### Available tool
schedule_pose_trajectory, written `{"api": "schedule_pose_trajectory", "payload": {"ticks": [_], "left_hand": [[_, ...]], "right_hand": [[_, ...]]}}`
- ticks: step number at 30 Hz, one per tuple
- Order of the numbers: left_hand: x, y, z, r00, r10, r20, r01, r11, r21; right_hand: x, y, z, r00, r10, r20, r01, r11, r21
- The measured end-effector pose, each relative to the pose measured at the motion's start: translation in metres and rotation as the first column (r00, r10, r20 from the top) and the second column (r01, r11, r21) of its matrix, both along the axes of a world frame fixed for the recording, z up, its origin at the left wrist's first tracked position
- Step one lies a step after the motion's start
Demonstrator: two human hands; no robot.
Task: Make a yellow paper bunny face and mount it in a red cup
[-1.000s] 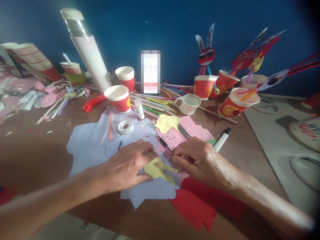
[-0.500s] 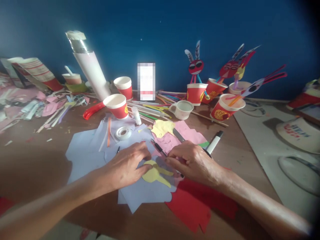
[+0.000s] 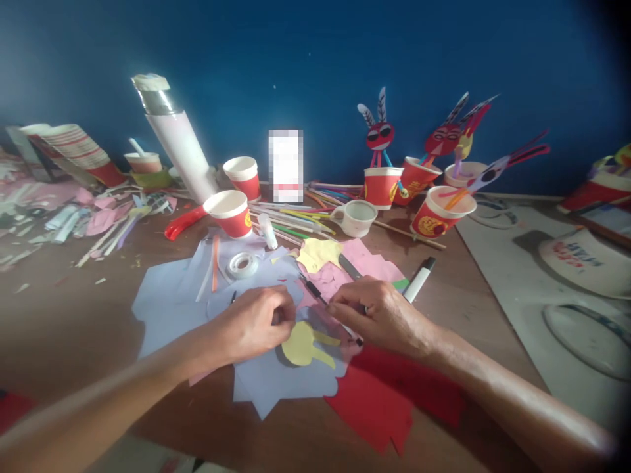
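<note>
My left hand (image 3: 261,320) has its fingers curled, with thumb and fingertips closed at the upper left edge of a pale yellow paper cutout (image 3: 298,345) with two long strips. A shadow beneath suggests that edge is slightly raised. Blue-grey paper sheets (image 3: 266,387) lie under it. My right hand (image 3: 377,309) is curled to the right of the cutout, thumb against the fingers; whatever is in them is hidden. Close to its fingertips lies a black pen (image 3: 313,289). A grey blade-like piece (image 3: 349,266) shows just beyond the knuckles. Red paper (image 3: 374,401) lies below the right wrist.
A tape roll (image 3: 242,265), a glue stick (image 3: 267,231) and a marker (image 3: 420,279) lie around the papers. Red-and-white paper cups (image 3: 227,215) and a small white cup (image 3: 355,219) stand behind. Cups with paper figures (image 3: 383,187) stand back right; paper scraps (image 3: 106,217) cover the left.
My left thumb has drawn back from the cutout's face to its edge, and the fingers are more tightly curled. My right hand has hardly moved. The view has shifted slightly.
</note>
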State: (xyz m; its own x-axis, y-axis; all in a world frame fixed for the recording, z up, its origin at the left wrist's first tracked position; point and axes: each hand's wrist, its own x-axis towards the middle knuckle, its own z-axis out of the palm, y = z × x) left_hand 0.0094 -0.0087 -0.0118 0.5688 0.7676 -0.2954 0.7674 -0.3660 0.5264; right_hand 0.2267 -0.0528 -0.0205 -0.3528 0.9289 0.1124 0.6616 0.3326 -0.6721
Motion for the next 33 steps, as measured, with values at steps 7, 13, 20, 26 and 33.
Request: {"api": "schedule_pose_trajectory", "payload": {"ticks": [7,13,20,26,33], "left_hand": [[0.004,0.001,0.014,1.0,0.004,0.017,-0.003,0.998,-0.065],[0.012,-0.003,0.033,0.999,-0.039,0.01,0.04,0.994,-0.106],[0.01,-0.007,0.045,0.998,-0.014,0.056,0.023,0.986,-0.167],[-0.004,-0.008,0.049,0.972,0.063,0.225,-0.041,0.994,-0.101],[0.003,-0.005,0.034,0.908,0.01,0.419,-0.288,0.742,0.605]], "right_hand": [[0.0,0.001,-0.001,0.999,-0.022,-0.049,0.017,0.997,-0.082],[0.002,0.002,-0.003,0.995,-0.067,-0.079,0.059,0.993,-0.102],[0.0,0.0,-0.005,0.993,-0.079,-0.085,0.071,0.993,-0.099],[0.001,-0.001,0.006,0.949,-0.226,-0.222,0.226,0.974,-0.023],[-0.011,-0.016,0.023,0.812,-0.238,-0.534,0.082,0.951,-0.3]]}}
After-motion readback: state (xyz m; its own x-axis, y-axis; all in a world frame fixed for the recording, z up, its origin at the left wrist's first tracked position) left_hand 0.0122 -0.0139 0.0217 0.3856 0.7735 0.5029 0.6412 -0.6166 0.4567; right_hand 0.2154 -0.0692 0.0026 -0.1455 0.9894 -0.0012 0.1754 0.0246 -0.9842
